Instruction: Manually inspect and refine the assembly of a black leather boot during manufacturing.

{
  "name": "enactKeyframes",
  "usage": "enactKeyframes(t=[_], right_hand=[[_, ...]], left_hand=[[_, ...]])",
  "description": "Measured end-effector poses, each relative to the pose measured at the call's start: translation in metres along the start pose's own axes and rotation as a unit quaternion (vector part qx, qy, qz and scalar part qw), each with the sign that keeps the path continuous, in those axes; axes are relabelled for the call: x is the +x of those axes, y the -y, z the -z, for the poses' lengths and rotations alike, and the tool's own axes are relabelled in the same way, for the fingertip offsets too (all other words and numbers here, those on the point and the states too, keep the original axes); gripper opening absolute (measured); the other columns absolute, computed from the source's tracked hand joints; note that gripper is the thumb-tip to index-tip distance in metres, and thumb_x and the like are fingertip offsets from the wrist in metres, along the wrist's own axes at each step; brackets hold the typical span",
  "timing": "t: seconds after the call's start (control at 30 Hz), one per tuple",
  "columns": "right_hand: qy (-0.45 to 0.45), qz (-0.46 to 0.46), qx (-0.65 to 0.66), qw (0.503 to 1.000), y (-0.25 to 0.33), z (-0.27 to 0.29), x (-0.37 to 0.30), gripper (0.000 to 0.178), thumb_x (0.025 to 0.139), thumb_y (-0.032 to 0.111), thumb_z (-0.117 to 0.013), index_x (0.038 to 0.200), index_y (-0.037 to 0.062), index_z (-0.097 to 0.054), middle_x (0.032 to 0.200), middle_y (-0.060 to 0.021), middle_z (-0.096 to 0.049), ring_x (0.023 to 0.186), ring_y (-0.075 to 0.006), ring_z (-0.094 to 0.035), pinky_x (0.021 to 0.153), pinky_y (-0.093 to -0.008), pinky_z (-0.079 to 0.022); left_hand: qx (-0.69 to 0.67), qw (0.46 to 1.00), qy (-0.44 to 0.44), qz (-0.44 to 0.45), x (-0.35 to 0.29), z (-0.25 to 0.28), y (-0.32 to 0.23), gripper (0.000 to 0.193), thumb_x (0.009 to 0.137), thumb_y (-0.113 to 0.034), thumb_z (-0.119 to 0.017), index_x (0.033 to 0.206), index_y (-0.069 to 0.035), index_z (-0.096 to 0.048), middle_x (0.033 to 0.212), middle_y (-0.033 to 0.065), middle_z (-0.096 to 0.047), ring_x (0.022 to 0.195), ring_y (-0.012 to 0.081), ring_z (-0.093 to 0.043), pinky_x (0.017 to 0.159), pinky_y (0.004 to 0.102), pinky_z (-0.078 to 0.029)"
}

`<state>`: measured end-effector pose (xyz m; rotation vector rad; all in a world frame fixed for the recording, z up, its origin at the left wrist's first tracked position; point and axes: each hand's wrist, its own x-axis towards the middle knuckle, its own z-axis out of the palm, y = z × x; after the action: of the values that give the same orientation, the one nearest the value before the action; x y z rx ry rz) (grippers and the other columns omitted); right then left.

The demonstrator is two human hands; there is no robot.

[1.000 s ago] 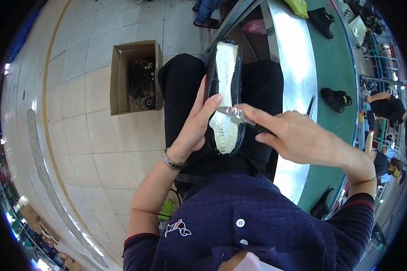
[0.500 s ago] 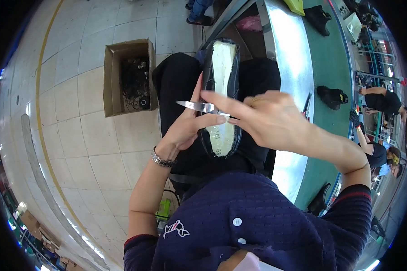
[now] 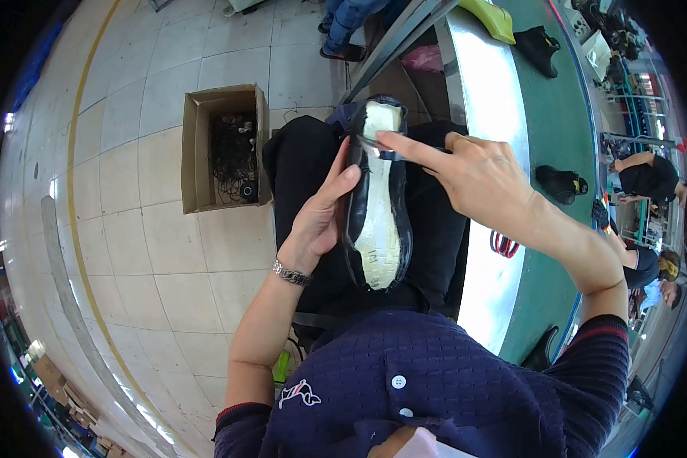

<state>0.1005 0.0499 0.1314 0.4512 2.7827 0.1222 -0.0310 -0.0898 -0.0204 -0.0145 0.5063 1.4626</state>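
A black shoe upper (image 3: pixel 403 221) lies bottom up along my lap, with a pale yellow insole strip (image 3: pixel 379 202) running down its middle. My left hand (image 3: pixel 320 212) grips the shoe's left side, its fingers beneath and the thumb on the edge. My right hand (image 3: pixel 477 172) closes on a knife; only part of its silver blade (image 3: pixel 375 145) shows, lying across the far part of the insole. The index finger stretches along the blade. The knife's handle is hidden inside the hand.
A cardboard box (image 3: pixel 188 153) with dark scraps stands on the tiled floor to the left. To the right runs a metal bench edge (image 3: pixel 490 114) beside a green belt (image 3: pixel 538 244) carrying black shoes (image 3: pixel 561 183). Red-and-blue handles (image 3: pixel 504 244) lie on the metal. Other people work at far right.
My right hand and the knife have moved from the middle of the insole to its far end. My left thumb has drawn back to the shoe's left edge.
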Motion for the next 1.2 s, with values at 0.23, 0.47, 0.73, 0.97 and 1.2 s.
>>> enactKeyframes(t=[0.23, 0.47, 0.73, 0.97, 1.2], right_hand=[[0.056, 0.018, 0.11, 0.992, -0.017, 0.024, 0.005, 0.075, 0.084, 0.008, -0.064, 0.147, 0.0334, -0.032, 0.071, -0.0102, -0.062, 0.056, -0.0265, -0.062, 0.053, -0.0365, -0.051], [-0.047, 0.077, 0.146, 0.985, -0.026, -0.005, 0.023, 0.065, 0.09, 0.018, -0.06, 0.148, 0.0284, -0.03, 0.06, -0.0105, -0.06, 0.054, -0.031, -0.062, 0.051, -0.0378, -0.052], [-0.146, 0.123, 0.203, 0.96, -0.014, -0.005, 0.016, 0.065, 0.093, 0.023, -0.058, 0.149, 0.0274, -0.026, 0.057, -0.0112, -0.06, 0.05, -0.0325, -0.061, 0.047, -0.04, -0.049], [-0.052, 0.092, 0.103, 0.989, -0.002, 0.009, 0.017, 0.066, 0.095, 0.022, -0.055, 0.15, 0.0259, -0.021, 0.057, -0.0153, -0.06, 0.052, -0.0343, -0.063, 0.046, -0.0387, -0.049], [0.023, 0.054, 0.091, 0.994, -0.007, 0.006, 0.029, 0.063, 0.096, 0.023, -0.054, 0.15, 0.0212, -0.022, 0.063, -0.0168, -0.061, 0.055, -0.0347, -0.062, 0.05, -0.0424, -0.049]], left_hand=[[0.01, 1.0, -0.029, 0.0, 0.008, -0.025, -0.009, 0.085, 0.083, -0.014, -0.067, 0.153, -0.014, -0.018, 0.13, 0.0068, -0.051, 0.113, 0.0161, -0.054, 0.096, 0.0322, -0.045], [0.101, 0.994, -0.028, -0.007, 0.007, -0.031, -0.008, 0.076, 0.088, -0.016, -0.061, 0.153, -0.012, -0.02, 0.123, 0.0065, -0.055, 0.102, 0.0125, -0.057, 0.088, 0.0297, -0.048], [0.172, 0.984, -0.041, -0.011, -0.003, -0.028, -0.015, 0.079, 0.09, -0.018, -0.063, 0.153, -0.012, -0.017, 0.128, 0.0064, -0.054, 0.105, 0.0119, -0.057, 0.09, 0.0276, -0.047], [0.176, 0.983, -0.038, 0.023, -0.012, -0.023, -0.026, 0.082, 0.086, -0.012, -0.068, 0.153, -0.015, -0.02, 0.115, 0.0045, -0.058, 0.097, 0.0111, -0.059, 0.082, 0.0296, -0.051], [0.2, 0.98, -0.014, 0.012, -0.007, -0.021, -0.027, 0.085, 0.084, -0.012, -0.07, 0.152, -0.014, -0.02, 0.119, 0.0046, -0.056, 0.098, 0.0126, -0.059, 0.084, 0.0294, -0.05]])
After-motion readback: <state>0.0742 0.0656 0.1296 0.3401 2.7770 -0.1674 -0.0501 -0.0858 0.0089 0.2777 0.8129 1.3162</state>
